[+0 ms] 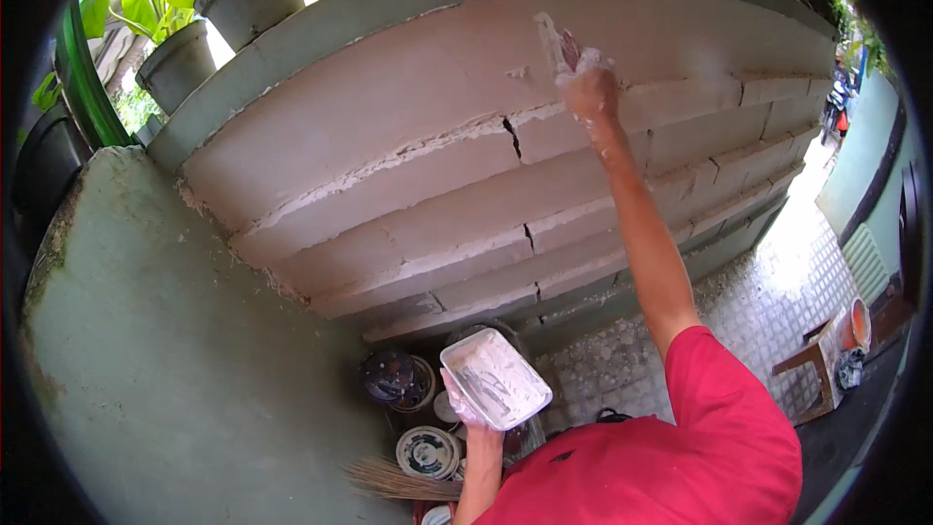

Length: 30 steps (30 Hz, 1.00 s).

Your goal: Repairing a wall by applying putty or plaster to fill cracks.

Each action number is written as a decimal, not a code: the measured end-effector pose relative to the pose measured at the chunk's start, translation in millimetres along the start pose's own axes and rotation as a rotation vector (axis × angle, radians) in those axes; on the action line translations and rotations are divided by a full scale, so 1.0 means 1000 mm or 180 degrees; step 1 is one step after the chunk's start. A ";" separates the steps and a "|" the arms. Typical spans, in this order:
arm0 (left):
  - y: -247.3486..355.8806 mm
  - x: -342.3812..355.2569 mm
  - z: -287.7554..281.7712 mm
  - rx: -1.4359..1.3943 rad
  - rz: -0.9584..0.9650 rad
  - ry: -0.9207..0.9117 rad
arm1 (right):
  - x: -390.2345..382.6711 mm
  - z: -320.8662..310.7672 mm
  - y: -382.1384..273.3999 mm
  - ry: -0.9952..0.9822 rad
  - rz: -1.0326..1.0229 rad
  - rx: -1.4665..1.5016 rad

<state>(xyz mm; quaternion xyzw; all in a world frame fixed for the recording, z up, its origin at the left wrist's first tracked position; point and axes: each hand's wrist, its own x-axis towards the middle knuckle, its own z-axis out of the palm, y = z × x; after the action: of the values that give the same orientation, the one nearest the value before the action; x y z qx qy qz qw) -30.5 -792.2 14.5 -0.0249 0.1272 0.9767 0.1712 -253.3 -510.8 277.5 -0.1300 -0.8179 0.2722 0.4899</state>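
Your right hand (589,89) is closed around a smeared scraper (550,43) at the upper wall (408,68); your left hand (466,410) grips a white tray (528,415) of paste above a bucket (402,447). Reaching this far could tip the tray, spilling paste.

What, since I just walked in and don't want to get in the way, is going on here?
A person in a red shirt is at a stepped, pinkish wall. The right hand, smeared with white, holds a paste-coated flat tool up at the wall's top band; whether it touches is unclear. The left hand holds a white tray with pale paste inside, low by the body. Dark gaps show in the ledges below, and a broom lies near the tray.
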 end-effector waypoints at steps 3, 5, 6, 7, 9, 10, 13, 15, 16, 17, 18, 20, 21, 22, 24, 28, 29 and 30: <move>0.004 -0.003 0.004 -0.0122 -0.0024 0.0053 | -0.020 0.022 0.007 -0.0064 -0.0285 -0.0280; 0.007 -0.003 0.007 -0.0100 0.0137 0.0115 | -0.032 0.044 -0.012 -0.0207 -0.0448 -0.0382; 0.009 -0.004 0.009 -0.0150 0.0147 0.0208 | -0.039 0.055 -0.027 0.0101 -0.0427 -0.0032; 0.010 -0.005 0.011 -0.0099 0.0228 0.0232 | -0.045 0.063 -0.042 0.0360 -0.0247 0.0308; 0.012 -0.007 0.015 -0.0378 0.0079 0.0003 | -0.058 0.070 -0.066 -0.0039 -0.0508 0.0342; 0.011 -0.008 0.016 -0.0382 0.0078 0.0023 | -0.063 0.072 -0.077 -0.0096 -0.0533 0.0374; 0.008 -0.010 0.019 -0.0307 0.0121 -0.0141 | -0.067 0.071 -0.089 -0.0482 -0.0696 0.0562; 0.004 -0.010 0.018 -0.0175 0.0199 -0.0026 | -0.061 0.065 -0.082 -0.0351 -0.0831 0.0572; 0.003 -0.009 0.018 -0.0101 0.0230 0.0031 | -0.055 0.059 -0.071 -0.0351 -0.0944 0.0674; 0.003 -0.008 0.016 -0.0048 0.0191 0.0142 | -0.047 0.051 -0.059 -0.0233 -0.1081 0.0823; 0.002 -0.008 0.014 -0.0033 0.0268 0.0110 | -0.042 0.042 -0.045 -0.0280 -0.0960 0.0747; 0.003 -0.008 0.009 -0.0121 0.0227 0.0213 | -0.029 0.022 -0.020 -0.0075 -0.0996 0.0496; 0.004 -0.007 0.007 -0.0082 0.0322 0.0178 | -0.024 0.015 -0.012 0.0013 -0.1225 0.0647; 0.005 -0.008 0.004 -0.0077 0.0264 0.0123 | -0.020 0.009 -0.004 -0.0011 -0.1322 0.0009; 0.003 -0.009 0.000 -0.0092 0.0175 0.0099 | -0.015 0.004 0.000 -0.0066 -0.1401 -0.0662; 0.010 -0.006 -0.002 -0.0117 0.0235 0.0162 | -0.001 0.011 -0.027 0.0157 -0.1966 -0.0171; 0.011 -0.004 -0.002 -0.0251 0.0162 0.0216 | 0.003 0.013 -0.037 0.0185 -0.1940 -0.0111; 0.012 -0.005 -0.003 -0.0212 0.0182 0.0079 | 0.006 0.016 -0.048 0.0192 -0.1966 -0.0095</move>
<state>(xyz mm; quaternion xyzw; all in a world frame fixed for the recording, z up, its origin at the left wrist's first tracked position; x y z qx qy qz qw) -30.2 -805.5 15.3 -0.0390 0.0974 0.9845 0.1407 -267.9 -552.5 303.5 0.1094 -0.8078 0.0945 0.5715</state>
